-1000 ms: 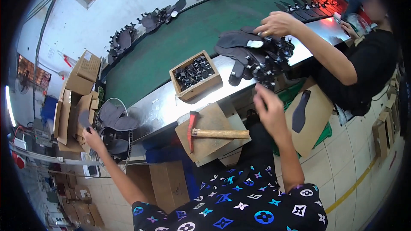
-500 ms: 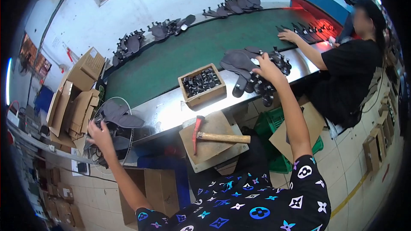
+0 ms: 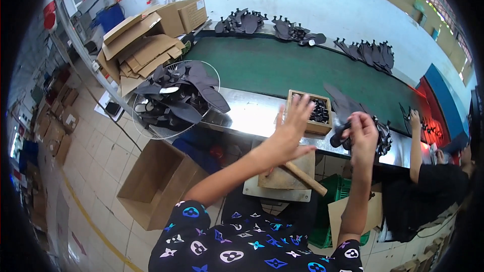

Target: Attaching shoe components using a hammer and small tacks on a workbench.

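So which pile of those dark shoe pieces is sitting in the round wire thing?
The pile at the left end: it alone lies in the round wire fan guard, beside the cardboard boxes. The other piles lie on the green belt.

Counts:
- 1 small wooden box of black parts (image 3: 308, 112), centre of frame.
- 1 round wire fan guard piled with dark sole pieces (image 3: 175, 98), left of centre; pieces overlap, can't count.
- 3 clusters of black sole pieces on the far edge of the green belt surface (image 3: 282, 68): (image 3: 241, 21), (image 3: 296, 31), (image 3: 368, 53).
- 1 wooden-handled hammer (image 3: 302, 177), lower centre.
- 1 open brown cardboard box on the floor (image 3: 154, 184), lower left.
- 2 people, 3 hands showing: left hand (image 3: 291, 128), right hand (image 3: 362, 133), co-worker's hand (image 3: 414, 119).
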`<state>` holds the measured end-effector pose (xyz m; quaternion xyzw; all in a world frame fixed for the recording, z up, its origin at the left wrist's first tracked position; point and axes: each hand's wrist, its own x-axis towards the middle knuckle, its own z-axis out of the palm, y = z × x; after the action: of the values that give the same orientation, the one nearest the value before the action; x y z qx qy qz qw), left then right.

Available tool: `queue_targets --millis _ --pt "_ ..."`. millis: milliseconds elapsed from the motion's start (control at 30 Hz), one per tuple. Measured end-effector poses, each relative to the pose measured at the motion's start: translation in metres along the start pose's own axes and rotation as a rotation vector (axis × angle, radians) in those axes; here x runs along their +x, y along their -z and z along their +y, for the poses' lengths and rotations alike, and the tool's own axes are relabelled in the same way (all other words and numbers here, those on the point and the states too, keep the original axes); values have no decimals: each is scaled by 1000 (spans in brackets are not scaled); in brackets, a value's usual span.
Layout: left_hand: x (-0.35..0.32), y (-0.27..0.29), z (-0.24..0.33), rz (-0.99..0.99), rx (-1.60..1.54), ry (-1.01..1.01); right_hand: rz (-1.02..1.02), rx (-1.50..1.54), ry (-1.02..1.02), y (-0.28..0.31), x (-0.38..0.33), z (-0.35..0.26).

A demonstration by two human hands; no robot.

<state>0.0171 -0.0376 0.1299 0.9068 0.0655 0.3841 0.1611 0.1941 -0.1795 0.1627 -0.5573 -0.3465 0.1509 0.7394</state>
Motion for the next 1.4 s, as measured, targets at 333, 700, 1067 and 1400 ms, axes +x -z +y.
queue_targets --millis 333,700,1067,1400 --pt "-39 81 12 399 550 -102 -348 -1003 378 -30 -107 70" --pt "-98 60 13 448 -150 418 -330 -1090 -264 5 -150 79" --pt "-58 76 24 386 -654 489 -42 -610 -399 23 -155 81" --pt "-56 -62 -38 -465 163 539 194 -44 -238 58 -213 58"
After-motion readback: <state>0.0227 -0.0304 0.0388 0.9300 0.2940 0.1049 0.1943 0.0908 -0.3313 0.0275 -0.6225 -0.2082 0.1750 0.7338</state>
